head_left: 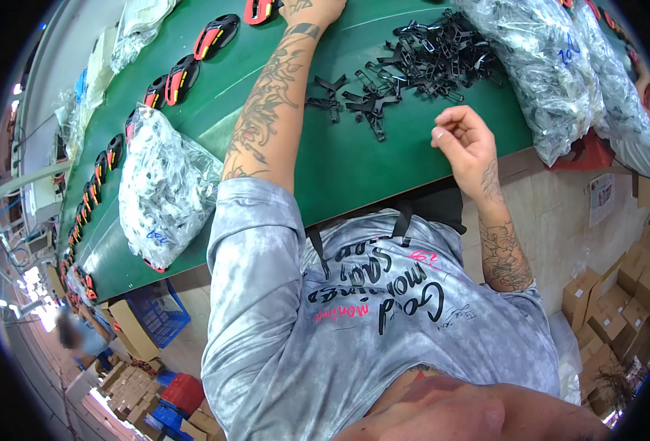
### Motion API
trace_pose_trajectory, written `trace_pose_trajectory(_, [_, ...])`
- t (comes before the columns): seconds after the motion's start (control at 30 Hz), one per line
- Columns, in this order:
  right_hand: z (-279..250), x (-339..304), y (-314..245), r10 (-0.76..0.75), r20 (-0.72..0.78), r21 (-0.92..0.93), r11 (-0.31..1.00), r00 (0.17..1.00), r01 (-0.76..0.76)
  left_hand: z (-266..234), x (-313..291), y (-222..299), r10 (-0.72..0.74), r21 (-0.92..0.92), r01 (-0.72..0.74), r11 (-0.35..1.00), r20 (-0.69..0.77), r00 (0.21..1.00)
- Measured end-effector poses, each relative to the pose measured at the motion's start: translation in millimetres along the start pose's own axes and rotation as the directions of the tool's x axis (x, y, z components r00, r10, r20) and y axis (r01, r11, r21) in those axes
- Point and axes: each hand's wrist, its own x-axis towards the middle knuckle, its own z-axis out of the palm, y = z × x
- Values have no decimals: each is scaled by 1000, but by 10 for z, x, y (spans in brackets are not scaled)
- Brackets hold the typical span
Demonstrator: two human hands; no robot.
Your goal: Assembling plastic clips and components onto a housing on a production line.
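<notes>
My left hand (312,9) reaches to the far edge of the picture, where its fingers are cut off. Just left of it lies a red and black oval piece (259,10), one of a row of such pieces. My right hand (468,144) hovers over the near edge of the green table, fingers loosely curled and thumb close to them, with nothing visible in its grasp. Beyond it lies a heap of small black plastic clip-like parts (443,55). A few Y-shaped black parts (369,106) lie loose between my two arms.
A clear plastic bag of parts (165,191) sits left on the green table (384,165). Larger filled bags (538,66) lie at the right. More red and black pieces (181,79) line the table's left side. Cardboard boxes (619,312) stand on the floor at right.
</notes>
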Motion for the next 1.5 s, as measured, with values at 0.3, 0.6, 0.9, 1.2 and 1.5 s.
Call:
trace_pose_trajectory(0.3, [708, 152, -458, -137, 339, -505, 809, 931, 303, -1622, -1766, -672, 100, -976, 215, -44, 210, 973])
trace_pose_trajectory(0.6, [1618, 1292, -7, -294, 713, -576, 274, 637, 770, -1700, -3214, -1042, -21, -833, 498, -240, 517, 856])
trace_pose_trajectory(0.9, [999, 967, -872, -455, 327, -502, 659, 828, 560, -1050, -2772, -385, 239, -700, 636, -324, 590, 771])
trace_pose_trajectory(1.2, [595, 93, -251, -168, -15, -228, 960, 986, 160, -679, -2586, 10, 239, -781, 507, -365, 448, 862])
trace_pose_trajectory(1.5, [758, 149, -177, -239, -90, -236, 948, 967, 212, -674, -2603, -159, 208, -838, 444, -319, 395, 895])
